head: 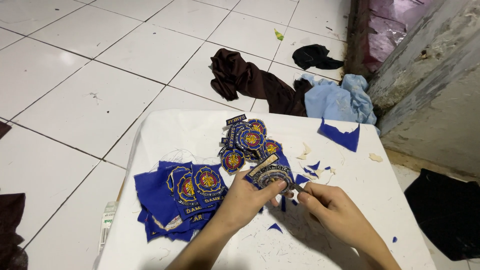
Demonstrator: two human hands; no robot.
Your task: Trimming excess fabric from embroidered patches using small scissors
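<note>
Head view: right hand (pixel 334 210) fingers pinched on small scissors (pixel 298 188), left hand (pixel 248 196) fingers pinching a round patch (pixel 272 175) at the blades. Risk: blade nicks the embroidered edge or left thumb, as fingertips sit v. close. Uncut blue stack (pixel 180 197) left of the fingers, trimmed badges (pixel 247 142) beyond, scraps (pixel 341 135) w/ table (pixel 170 130) edge further out.

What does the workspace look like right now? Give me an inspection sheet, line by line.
Surface: white table on a white tiled floor.
Job's things: round embroidered patch held face down; stack of uncut blue patch squares; pile of trimmed round patches.
Clutter: blue fabric offcuts, small scraps and loose threads.
Grippers: left hand pinches the patch; right hand holds a small cutting tool at its edge.
Cables: nothing seen.
Surroundings: brown cloth, light blue cloth, black cloth, grey wall.
</note>
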